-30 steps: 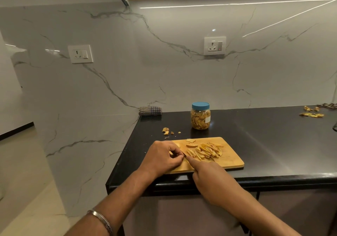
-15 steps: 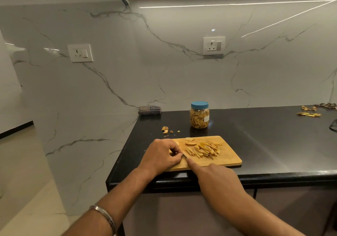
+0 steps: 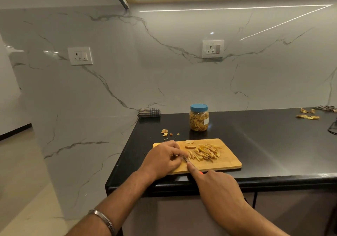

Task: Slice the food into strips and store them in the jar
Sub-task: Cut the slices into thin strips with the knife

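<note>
A wooden cutting board (image 3: pixel 228 160) lies near the front edge of the black counter. A pile of yellow food strips (image 3: pixel 205 152) sits on its middle. My left hand (image 3: pixel 162 160) rests on the board's left part with fingers curled over a piece of food, which the fingers mostly hide. My right hand (image 3: pixel 217 186) grips a knife (image 3: pixel 185 158) with an orange handle, index finger along its back, the blade tip beside the left fingers. Behind the board stands a clear jar (image 3: pixel 198 118) with a blue lid, filled with strips.
Small food scraps (image 3: pixel 166 132) lie on the black counter (image 3: pixel 273 144) behind the board's left corner. A folded checked cloth (image 3: pixel 149 112) sits against the marble wall. More peels (image 3: pixel 307 114) lie at the far right, near a dark cable at the right edge.
Both hands stay at the board's left end; the knife blade has shifted slightly against the piece under my left fingers. The strip pile and jar have not moved.
</note>
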